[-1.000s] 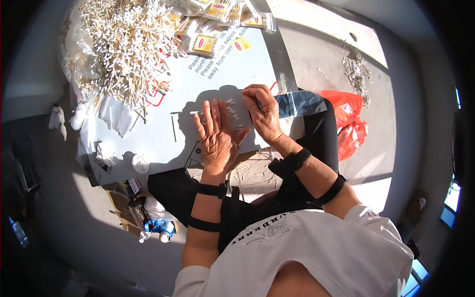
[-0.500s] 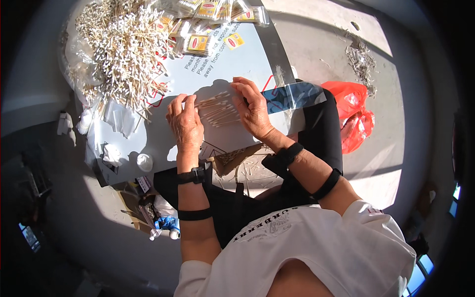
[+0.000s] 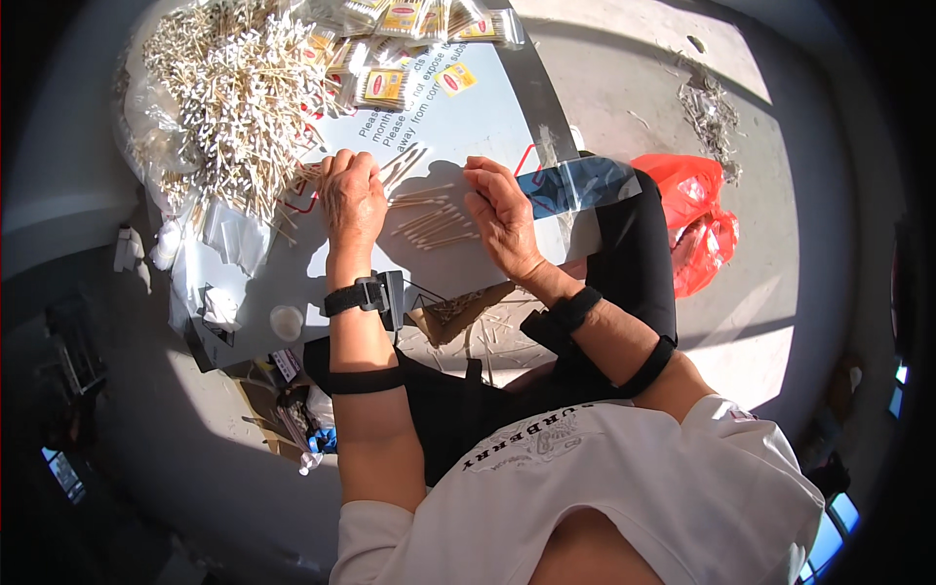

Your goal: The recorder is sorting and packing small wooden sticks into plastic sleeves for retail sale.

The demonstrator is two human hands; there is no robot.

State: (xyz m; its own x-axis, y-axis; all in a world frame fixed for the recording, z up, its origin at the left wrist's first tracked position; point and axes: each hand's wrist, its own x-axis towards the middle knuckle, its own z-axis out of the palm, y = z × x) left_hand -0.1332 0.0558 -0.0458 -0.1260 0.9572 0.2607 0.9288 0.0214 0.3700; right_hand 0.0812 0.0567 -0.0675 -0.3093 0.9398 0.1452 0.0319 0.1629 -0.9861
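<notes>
White fabric is forming the shirt (image 3: 624,468) nearest the viewpoint, below both grips. A black wrist strap (image 3: 357,296) is encircling the left forearm just behind the left grip (image 3: 353,200); a matching strap (image 3: 573,308) is sitting behind the right grip (image 3: 504,216).

Left grip: the fingers are bending over the table (image 3: 490,109); one cannot tell whether they are grasping swabs or only covering them. Right grip: the fingers are curling toward the thumb; one cannot tell whether anything is being grasped.

Loose cotton swabs (image 3: 436,232) are lying on the table between the grips, roughly side by side. Further swabs (image 3: 402,168) are pointing obliquely away, just beside the left grip's fingers. A small white round item (image 3: 287,323) is resting left of the left grip, on the near side. Clear plastic sleeves (image 3: 236,237) are lying left of the left grip. A dark blue glossy strip (image 3: 565,188) is extending rightward beside the right grip. Red plastic bags (image 3: 687,185) are occupying the floor, well right of the right grip. Beyond the left grip, a large swab heap (image 3: 229,102) is spreading leftward, and filled swab packets (image 3: 382,88) are lying straight ahead.
</notes>
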